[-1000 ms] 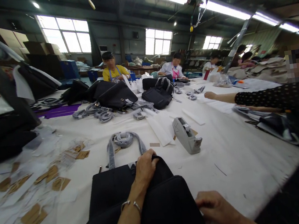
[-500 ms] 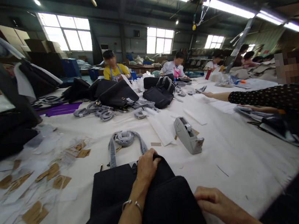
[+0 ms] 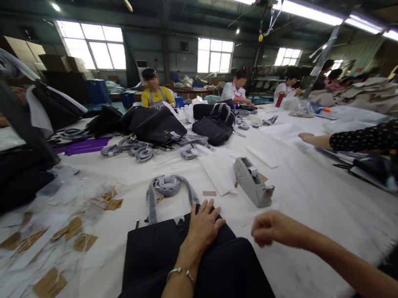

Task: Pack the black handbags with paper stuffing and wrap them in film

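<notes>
A black bag [image 3: 232,282] lies in front of me on the white-covered table, its wrapped grey handle [image 3: 151,202] standing out at the far side. My left hand [image 3: 204,224] rests flat on the bag's upper part, fingers spread. Just right of the bag, my right hand [image 3: 273,230] is raised with its fingers curled closed; whether something small is inside cannot be seen. Beyond that hand stands a grey tape dispenser [image 3: 252,183]. A coiled, wrapped strap [image 3: 167,185] lies within the handle's loop.
Brown cardboard tags [image 3: 50,286] and clear plastic are scattered at left. More black bags [image 3: 158,125] and wrapped straps [image 3: 144,153] pile up at the back. A co-worker's arm [image 3: 360,138] reaches in from the right. A metal post [image 3: 10,96] rises at left.
My left hand has opened from gripping the bag's top edge to lying flat. My right hand has left the bag's right side and moved up. The co-worker at right has shifted rightward.
</notes>
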Tool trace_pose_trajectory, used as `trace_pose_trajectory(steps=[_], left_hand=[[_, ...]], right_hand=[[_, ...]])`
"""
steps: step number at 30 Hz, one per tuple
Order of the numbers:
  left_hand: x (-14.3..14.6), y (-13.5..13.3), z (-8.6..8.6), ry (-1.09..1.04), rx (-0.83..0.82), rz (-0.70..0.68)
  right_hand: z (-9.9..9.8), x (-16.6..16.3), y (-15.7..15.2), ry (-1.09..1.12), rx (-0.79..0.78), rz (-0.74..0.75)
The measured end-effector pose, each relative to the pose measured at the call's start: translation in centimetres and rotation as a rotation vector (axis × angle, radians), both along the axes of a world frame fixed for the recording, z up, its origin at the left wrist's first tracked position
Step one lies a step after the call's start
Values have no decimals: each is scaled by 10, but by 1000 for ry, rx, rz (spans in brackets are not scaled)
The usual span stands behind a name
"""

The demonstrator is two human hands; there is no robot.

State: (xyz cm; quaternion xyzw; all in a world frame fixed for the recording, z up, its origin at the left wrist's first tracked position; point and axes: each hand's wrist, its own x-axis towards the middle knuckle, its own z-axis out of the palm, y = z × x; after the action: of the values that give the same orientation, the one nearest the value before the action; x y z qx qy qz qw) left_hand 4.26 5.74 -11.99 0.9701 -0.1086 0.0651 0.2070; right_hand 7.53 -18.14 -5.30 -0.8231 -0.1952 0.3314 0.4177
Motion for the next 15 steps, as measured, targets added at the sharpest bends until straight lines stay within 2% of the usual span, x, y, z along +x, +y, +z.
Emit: trace_pose_trajectory(steps=[2,4,7,11,15], left_hand=[[1,0,-2,9,8,5],[1,1,-1,20,7,11],[0,2,5,3,-28,31],[-3,4,17,-107,-142,132],[-3,5,25,-245,-282,262]], right_hand=[[10,38,18,-210,-36,-53],[13,71,42,-441,-181,-78],[3,105,81,-623,-277,-150],[-23,126,115,-727,-385,-213],[-35,131,124,-772,-414,-251]])
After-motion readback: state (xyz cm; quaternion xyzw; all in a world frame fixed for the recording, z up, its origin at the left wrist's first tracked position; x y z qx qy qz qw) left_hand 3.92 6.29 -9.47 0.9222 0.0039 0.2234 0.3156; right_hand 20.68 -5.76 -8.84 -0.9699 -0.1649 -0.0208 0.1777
